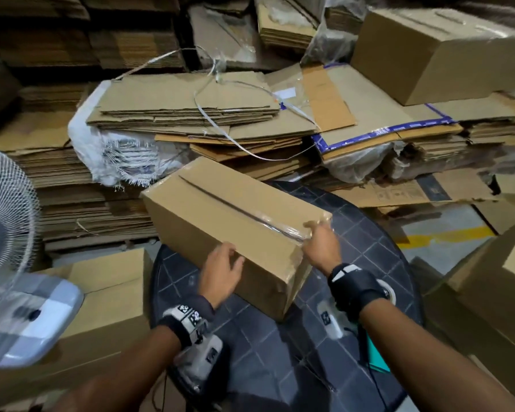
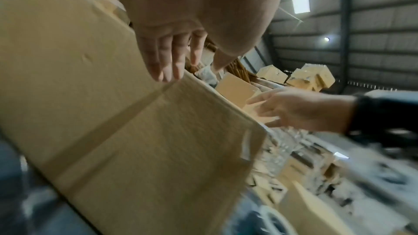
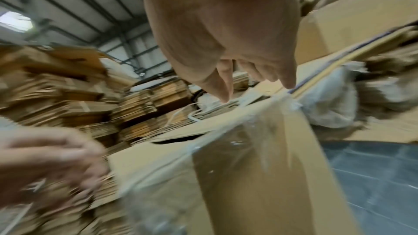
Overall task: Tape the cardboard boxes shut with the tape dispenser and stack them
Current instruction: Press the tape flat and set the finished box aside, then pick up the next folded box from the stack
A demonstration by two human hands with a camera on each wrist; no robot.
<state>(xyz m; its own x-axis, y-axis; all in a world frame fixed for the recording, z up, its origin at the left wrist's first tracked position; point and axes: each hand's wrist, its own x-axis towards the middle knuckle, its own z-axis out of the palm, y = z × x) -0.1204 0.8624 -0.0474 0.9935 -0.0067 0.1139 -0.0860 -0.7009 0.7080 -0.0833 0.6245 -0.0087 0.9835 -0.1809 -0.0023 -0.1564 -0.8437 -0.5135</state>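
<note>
- Cardboard box (image 1: pixel 232 230) sits mid-frame in the head view, on a dark round tabletop (image 1: pixel 378 233) with a tile pattern, long axis running 10 to 4 o'clock.
- Clear tape (image 1: pixel 292 228) covers only the near end of the top seam; the rest of the seam shows as a dark open slit.
- Left hand (image 1: pixel 222 273) at 7 o'clock of the box, fingers spread flat on its near long side, gripping nothing.
- Right hand (image 1: pixel 321 245) at 4 o'clock of the box, fingers extended onto the taped corner, pressing on the tape.
- Taped box (image 1: pixel 428 52) at 1 o'clock rests on flattened cardboard stacks (image 1: pixel 185 114); another box (image 1: pixel 113 295) at 8 o'clock beside a white fan (image 1: pixel 3 203).
- Tape dispenser: can't pick it out in any view.
- Left wrist view: left hand fingers (image 2: pixel 167 60) straight, tips at the box (image 2: pixel 135 131) top edge; right hand (image 2: pixel 300 108) at 3 o'clock, fingers loosely extended toward the far corner.
- Right wrist view: right hand fingers (image 3: pixel 226 85) straight, pointing down at the box's upper edge; glossy tape (image 3: pixel 248 140) wraps over the edge and down the end face; left hand (image 3: pixel 45 163) blurred at 8 o'clock, grip unreadable here.
</note>
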